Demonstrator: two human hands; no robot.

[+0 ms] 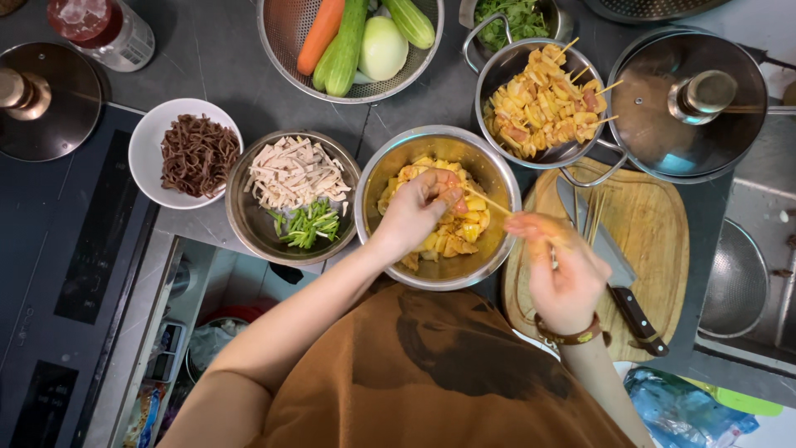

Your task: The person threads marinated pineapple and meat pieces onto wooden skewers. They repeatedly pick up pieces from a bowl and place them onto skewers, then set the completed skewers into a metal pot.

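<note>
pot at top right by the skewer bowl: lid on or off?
On. The glass lid sits flat over the pot, its knob pointing up, and the rim is covered all round. Contents cannot be told.

Worn on the head, looking straight down, close over the dark countertop (215,66); near edge at bottom of frame, far edge cut off at top. Single view only.
</note>
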